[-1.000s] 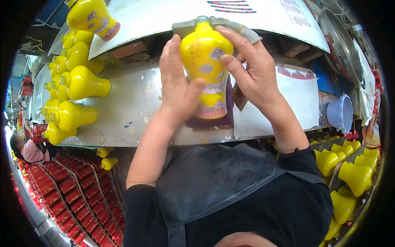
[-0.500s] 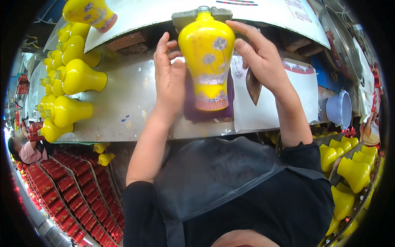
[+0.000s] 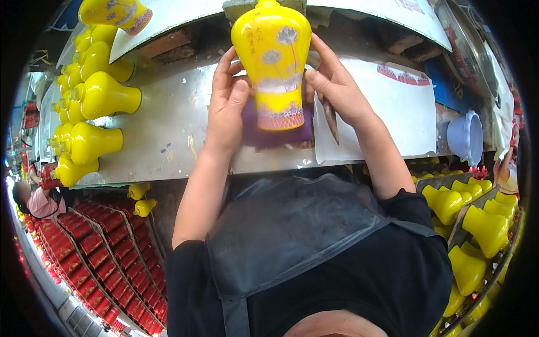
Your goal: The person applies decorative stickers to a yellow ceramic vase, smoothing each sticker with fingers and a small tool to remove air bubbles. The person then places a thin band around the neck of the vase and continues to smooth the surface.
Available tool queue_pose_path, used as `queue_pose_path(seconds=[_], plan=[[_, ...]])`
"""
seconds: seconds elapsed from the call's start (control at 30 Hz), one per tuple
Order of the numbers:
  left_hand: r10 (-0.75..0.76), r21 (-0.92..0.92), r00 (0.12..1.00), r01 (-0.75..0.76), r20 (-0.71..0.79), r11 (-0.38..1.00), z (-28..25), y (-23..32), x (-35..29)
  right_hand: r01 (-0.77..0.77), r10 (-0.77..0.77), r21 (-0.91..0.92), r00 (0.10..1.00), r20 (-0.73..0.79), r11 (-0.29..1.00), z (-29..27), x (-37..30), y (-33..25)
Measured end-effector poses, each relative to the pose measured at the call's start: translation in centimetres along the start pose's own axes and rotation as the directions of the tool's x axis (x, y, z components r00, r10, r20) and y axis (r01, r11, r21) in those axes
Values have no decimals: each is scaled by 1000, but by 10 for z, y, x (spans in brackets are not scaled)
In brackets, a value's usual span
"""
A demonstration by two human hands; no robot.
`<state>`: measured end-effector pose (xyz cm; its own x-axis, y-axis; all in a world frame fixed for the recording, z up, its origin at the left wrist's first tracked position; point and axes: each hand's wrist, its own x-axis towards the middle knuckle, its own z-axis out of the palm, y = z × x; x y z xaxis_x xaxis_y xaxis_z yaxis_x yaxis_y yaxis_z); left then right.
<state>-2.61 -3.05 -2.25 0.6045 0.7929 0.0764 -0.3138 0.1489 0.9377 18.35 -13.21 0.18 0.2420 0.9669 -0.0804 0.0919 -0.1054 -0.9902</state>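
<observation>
Bottle (image 3: 272,67) over purple pad (image 3: 278,138), between the worker's hands. Flowers (image 3: 287,36) and base border (image 3: 281,118) already on its facing side; far side hidden. Left hand (image 3: 225,115) cupped at its flank, firmness of grip unclear; right hand (image 3: 339,92) closed round pointed tool (image 3: 330,121), thumb near bottle. One decorated bottle (image 3: 115,15) upper left; plain bottles (image 3: 111,96) below it, so much seems left

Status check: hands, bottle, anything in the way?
Left hand and right hand flanking yellow bottle. Flower design in view. Pointed tool at right palm; bottle's front unobstructed.
</observation>
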Motion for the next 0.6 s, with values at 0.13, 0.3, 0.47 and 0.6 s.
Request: queue_pose_path(seconds=[0.13, 0.3, 0.47, 0.6], plan=[[25, 53, 1000, -25, 13, 998, 4, 1, -2, -44, 42, 75, 999, 24, 996, 8, -6, -3], [50, 100, 999, -48, -20, 994, 8, 6, 0, 73, -73, 60, 997, 4, 996, 11, -7, -5], [131, 184, 989, -117, -63, 976, 16, 13, 2, 29, -28, 51, 999, -30, 998, 15, -7, -7], [116, 289, 990, -88, -84, 953, 22, 17, 3, 175, -175, -4, 979, -103, 985, 28, -5, -1]])
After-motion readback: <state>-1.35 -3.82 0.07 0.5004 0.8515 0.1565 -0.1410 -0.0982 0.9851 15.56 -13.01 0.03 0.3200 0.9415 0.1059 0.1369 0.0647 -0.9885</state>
